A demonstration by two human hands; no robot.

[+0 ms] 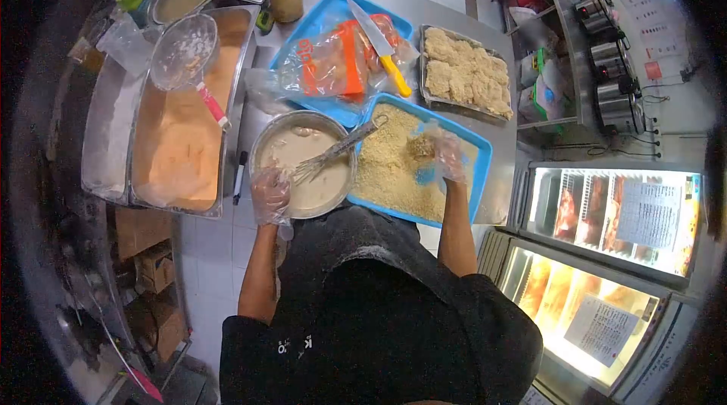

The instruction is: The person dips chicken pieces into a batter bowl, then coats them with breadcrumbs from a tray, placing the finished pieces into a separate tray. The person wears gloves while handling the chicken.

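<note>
My left hand [270, 194], in a clear plastic glove, is curled over the left rim of a round metal bowl [256, 149] of pale batter. Some lumps show in the batter. A wire whisk [333, 151] leans in the bowl, its handle over the right rim. To the right, a blue tray [478, 178] is full of pale breadcrumbs [390, 170]. My gloved right hand [450, 154] is low over these crumbs, fingers closed around a crumb-coated piece [421, 146]. Blue tray bottom shows beside it.
Behind, a blue tray [333, 7] bears plastic packages [326, 68] and a yellow-handled knife [382, 49]. Coated pieces [466, 72] fill a metal tray at right. Left stand a deep pan of orange-tinted powder [178, 147] and a sieve [184, 53]. Lit refrigerators [583, 291] stand right.
</note>
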